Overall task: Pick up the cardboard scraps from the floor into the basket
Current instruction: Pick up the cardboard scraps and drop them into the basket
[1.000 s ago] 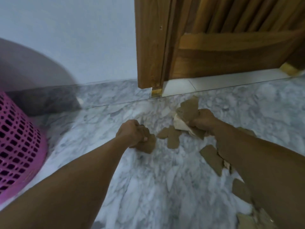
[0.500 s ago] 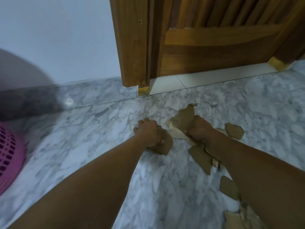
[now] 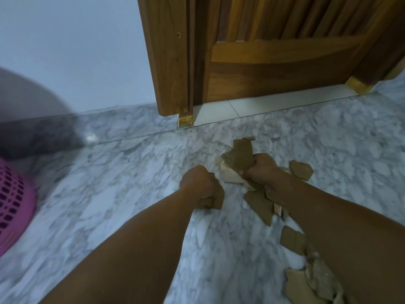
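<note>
both hands have closed in toward each other since a second ago, and the two loose scraps that lay between them are gone from the floor (gathered up, i'd guess). left hand is curled tight round a brown cardboard piece that sticks out under the fist. right hand grips a bunch of scraps, brown ones fanned upward and a pale one poking out to the left. both hands sit low, near the marble floor, just in front of the wooden door.

pink basket is far off at the left edge, well apart from both hands, only its side wall in view; can't see what's inside it.

progress: partway. two handfuls collected, not yet dumped. still on the floor: one scrap just right of my right hand, a long piece under my right wrist, and a trail of more scraps running down along my right forearm to the bottom edge. next step is probably carrying both loads left to the basket, then back for the rest.
</note>
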The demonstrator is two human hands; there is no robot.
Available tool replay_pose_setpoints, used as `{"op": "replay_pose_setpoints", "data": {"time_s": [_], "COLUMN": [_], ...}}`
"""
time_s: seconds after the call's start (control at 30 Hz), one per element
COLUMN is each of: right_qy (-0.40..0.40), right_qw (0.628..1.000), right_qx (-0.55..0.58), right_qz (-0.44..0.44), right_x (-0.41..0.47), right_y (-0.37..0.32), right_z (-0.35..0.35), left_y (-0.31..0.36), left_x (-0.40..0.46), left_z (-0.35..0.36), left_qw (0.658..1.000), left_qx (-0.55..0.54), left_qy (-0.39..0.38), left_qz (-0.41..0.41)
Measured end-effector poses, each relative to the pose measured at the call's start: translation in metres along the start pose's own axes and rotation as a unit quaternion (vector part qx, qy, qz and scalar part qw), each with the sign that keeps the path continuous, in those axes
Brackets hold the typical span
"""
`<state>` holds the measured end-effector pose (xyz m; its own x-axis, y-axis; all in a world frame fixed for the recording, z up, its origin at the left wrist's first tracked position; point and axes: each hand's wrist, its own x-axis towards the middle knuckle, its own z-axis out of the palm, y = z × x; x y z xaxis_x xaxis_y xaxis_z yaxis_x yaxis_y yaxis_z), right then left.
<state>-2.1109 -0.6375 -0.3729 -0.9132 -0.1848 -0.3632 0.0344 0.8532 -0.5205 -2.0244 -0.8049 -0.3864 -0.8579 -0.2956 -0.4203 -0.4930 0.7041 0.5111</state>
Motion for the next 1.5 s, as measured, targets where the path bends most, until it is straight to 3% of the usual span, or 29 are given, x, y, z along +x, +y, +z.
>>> {"op": "replay_pose_setpoints", "data": {"time_s": [0.23,0.37,0.5,0.83,1.1,1.2,1.3,1.37,1.4,1.5], "right_qy": [-0.010,-0.038,-0.095,-0.109,-0.125,-0.124,0.000,0.075,0.082,0.006], "right_qw": [0.998,0.995,0.980,0.949,0.928,0.926,0.933,0.926,0.928,0.954], "right_qx": [0.056,0.024,0.071,0.095,0.155,0.120,0.019,-0.012,-0.022,0.007], "right_qz": [-0.031,-0.092,-0.159,-0.280,-0.315,-0.336,-0.360,-0.371,-0.362,-0.298], "right_x": [-0.039,-0.076,-0.118,-0.223,-0.253,-0.267,-0.270,-0.263,-0.261,-0.256], "right_y": [-0.050,-0.115,-0.193,-0.380,-0.483,-0.496,-0.494,-0.490,-0.488,-0.476], "right_z": [-0.031,-0.040,-0.048,-0.033,0.053,0.082,0.102,0.114,0.118,0.120], "left_y": [-0.019,-0.034,-0.051,-0.145,-0.243,-0.274,-0.301,-0.318,-0.325,-0.342], "left_x": [-0.045,-0.087,-0.141,-0.262,-0.290,-0.287,-0.290,-0.297,-0.300,-0.303], "left_z": [-0.082,-0.156,-0.235,-0.397,-0.424,-0.422,-0.415,-0.410,-0.407,-0.403], "left_qw": [0.998,0.994,0.985,0.933,0.896,0.893,0.883,0.865,0.855,0.835], "left_qx": [0.049,0.011,0.004,-0.032,-0.106,-0.098,0.036,0.059,0.036,-0.083], "left_qy": [0.045,0.104,0.173,0.353,0.410,0.404,0.380,0.386,0.396,0.433], "left_qz": [-0.012,-0.020,-0.021,-0.061,-0.136,-0.173,-0.271,-0.316,-0.333,-0.329]}}
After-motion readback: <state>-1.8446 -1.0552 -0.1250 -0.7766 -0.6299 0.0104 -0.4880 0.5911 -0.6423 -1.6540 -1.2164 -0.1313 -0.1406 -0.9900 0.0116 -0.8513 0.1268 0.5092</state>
